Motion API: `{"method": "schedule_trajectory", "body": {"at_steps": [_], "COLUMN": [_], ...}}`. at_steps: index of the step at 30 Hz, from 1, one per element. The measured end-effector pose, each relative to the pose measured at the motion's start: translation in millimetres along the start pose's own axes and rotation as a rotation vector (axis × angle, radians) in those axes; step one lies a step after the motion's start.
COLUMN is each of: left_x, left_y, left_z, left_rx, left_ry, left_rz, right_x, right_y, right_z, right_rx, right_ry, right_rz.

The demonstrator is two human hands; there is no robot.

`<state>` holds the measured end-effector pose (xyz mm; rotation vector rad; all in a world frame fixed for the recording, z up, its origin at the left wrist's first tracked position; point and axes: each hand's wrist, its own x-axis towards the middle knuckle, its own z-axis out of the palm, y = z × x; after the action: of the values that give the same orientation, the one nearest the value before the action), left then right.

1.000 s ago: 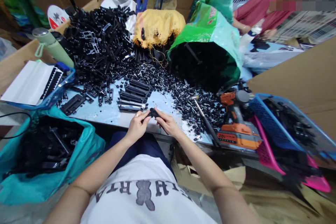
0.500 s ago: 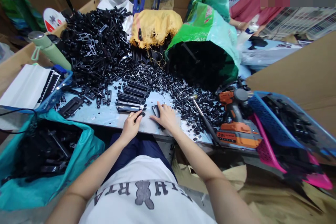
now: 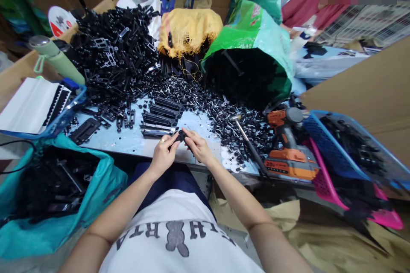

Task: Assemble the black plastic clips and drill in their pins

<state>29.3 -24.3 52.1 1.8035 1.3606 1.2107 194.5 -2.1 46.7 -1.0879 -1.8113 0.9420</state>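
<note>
My left hand (image 3: 164,152) and my right hand (image 3: 197,146) meet near the front edge of the worktable, fingertips closed. Between them is a small black plastic part (image 3: 181,136), with fingers from both sides gripping it. Whether it is one piece or two pressed together is hard to see, as the fingers cover much of it. Just behind my left hand lies a row of long black plastic pieces (image 3: 160,116), set side by side. Beyond both hands spreads a heap of small black parts with metal pins (image 3: 192,94).
A hammer (image 3: 248,140) and an orange cordless drill (image 3: 288,147) lie to the right, beside a blue basket (image 3: 336,145). A green bag (image 3: 246,30) opens towards me. At left stand a teal bag (image 3: 110,183) and a tall pile of black parts (image 3: 112,59).
My right hand has lifted off the black piece on the table and moved left to meet my left hand. A small black part is now between both sets of fingertips.
</note>
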Motion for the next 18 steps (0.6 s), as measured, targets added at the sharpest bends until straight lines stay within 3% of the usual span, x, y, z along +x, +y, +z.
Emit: {"method": "schedule_trajectory", "body": {"at_steps": [5, 9, 11, 15, 18], "left_x": [5, 3, 3, 4, -3], "left_y": [0, 9, 14, 10, -1], "left_z": [-2, 7, 7, 3, 8], "left_rx": [-0.020, -0.013, -0.007, 0.004, -0.070], "left_ry": [-0.036, 0.231, 0.292, 0.125, 0.153], "left_rz": [0.098, 0.055, 0.058, 0.089, -0.099], "right_x": [0, -2, -6, -10, -1], "right_y": [-7, -19, -22, -17, -28], "right_z": [2, 19, 28, 35, 21], "right_rx": [-0.018, 0.000, -0.005, -0.085, -0.272], "right_ry": [-0.019, 0.119, 0.174, 0.156, 0.075], "right_rz": [-0.040, -0.035, -0.025, -0.018, -0.029]}}
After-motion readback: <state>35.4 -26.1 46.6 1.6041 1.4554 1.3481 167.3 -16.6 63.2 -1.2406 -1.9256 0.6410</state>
